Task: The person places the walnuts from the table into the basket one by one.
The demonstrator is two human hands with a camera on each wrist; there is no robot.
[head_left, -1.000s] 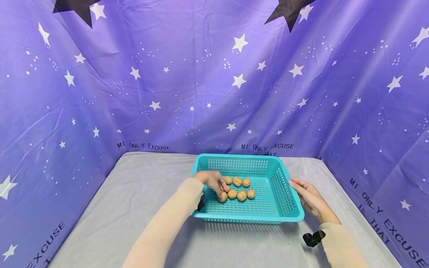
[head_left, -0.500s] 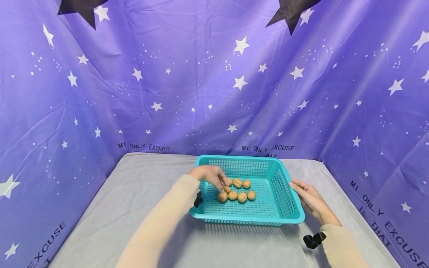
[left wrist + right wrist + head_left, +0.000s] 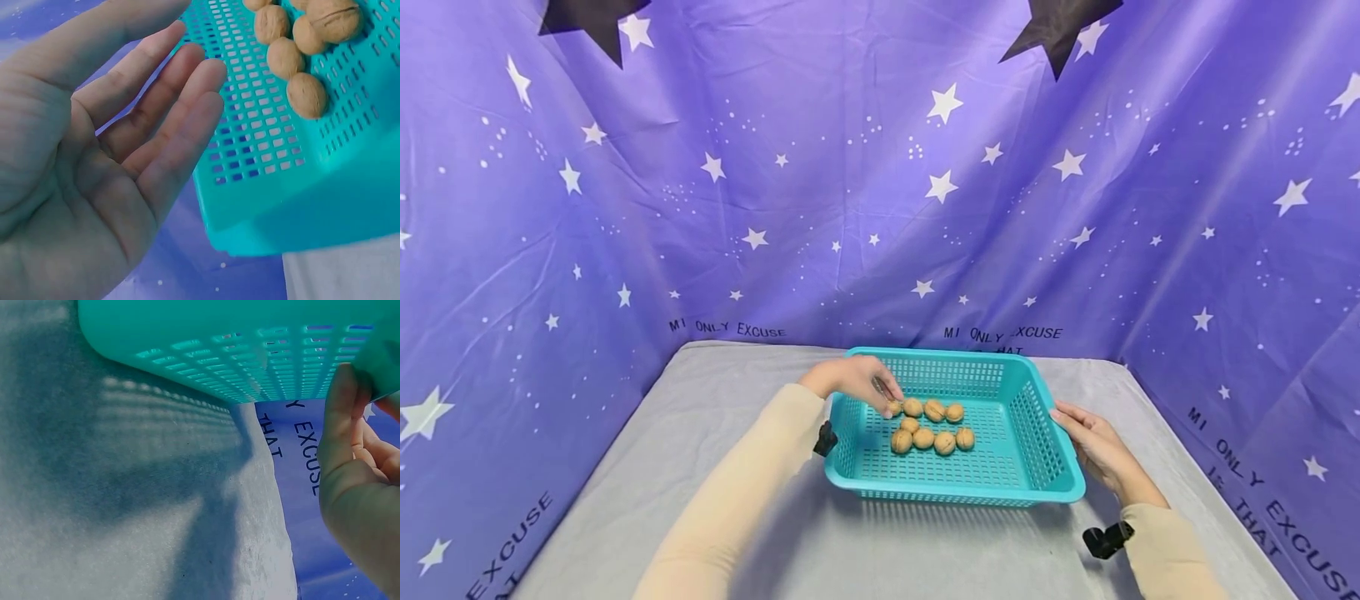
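Several brown walnuts (image 3: 944, 442) lie in a turquoise plastic basket (image 3: 955, 492), in a back row and a front row, with one walnut (image 3: 910, 424) between the rows at the left. My left hand (image 3: 853, 382) hovers over the basket's left end, its fingertips by the leftmost walnut (image 3: 893, 408) of the back row. In the left wrist view the left hand (image 3: 112, 137) has loosely extended fingers and an unfilled palm. My right hand (image 3: 1097, 446) holds the basket's right rim. The right wrist view shows a digit of the right hand (image 3: 359, 437) against the perforated side wall.
The basket stands on a table covered with a light grey cloth (image 3: 722, 433). Purple star-printed curtains (image 3: 820, 208) close in the back and both sides. A black wrist camera (image 3: 825, 438) sits by the basket's left rim.
My left hand has risen and drawn back leftward from the front-row walnut, uncovering walnuts at the left of both rows. My right hand stays on the rim. The head view has shifted slightly.
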